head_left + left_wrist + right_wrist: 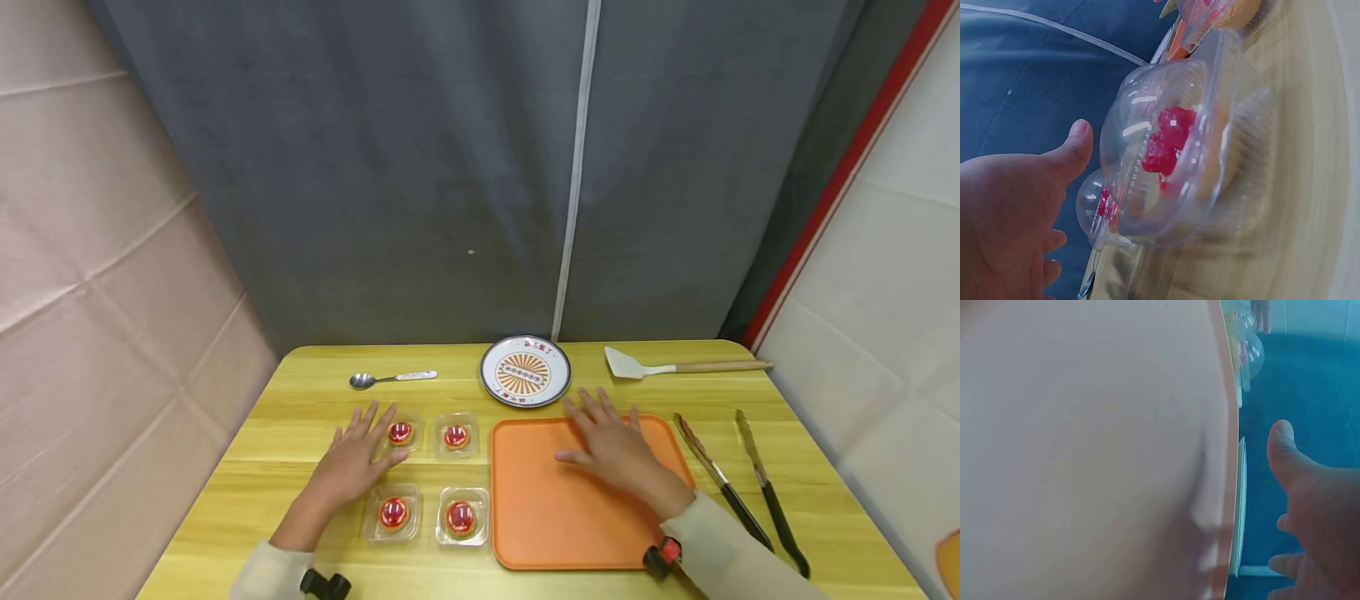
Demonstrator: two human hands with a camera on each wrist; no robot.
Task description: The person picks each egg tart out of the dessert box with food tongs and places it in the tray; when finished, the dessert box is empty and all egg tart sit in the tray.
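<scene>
My left hand (352, 462) hovers with fingers spread beside the clear plastic boxes, holding nothing. Closest to its fingers and thumb is the far left box with a red-topped tart (400, 432). Another boxed tart (393, 513) sits nearer me, by the left wrist. In the left wrist view a domed box (1210, 137) shows red fruit inside, apart from the thumb. Above the orange tray (555, 517), my right hand (611, 446) has its fingers spread and holds nothing. The right wrist view shows that hand raised off the tray's surface (1085, 425).
Two more boxed tarts, a far one (456, 437) and a near one (461, 517), stand left of the tray. Behind lie a spoon (393, 378), a patterned plate (525, 372) and a spatula (690, 367). Two long metal arms with black handles (783, 517), perhaps tongs, lie at right.
</scene>
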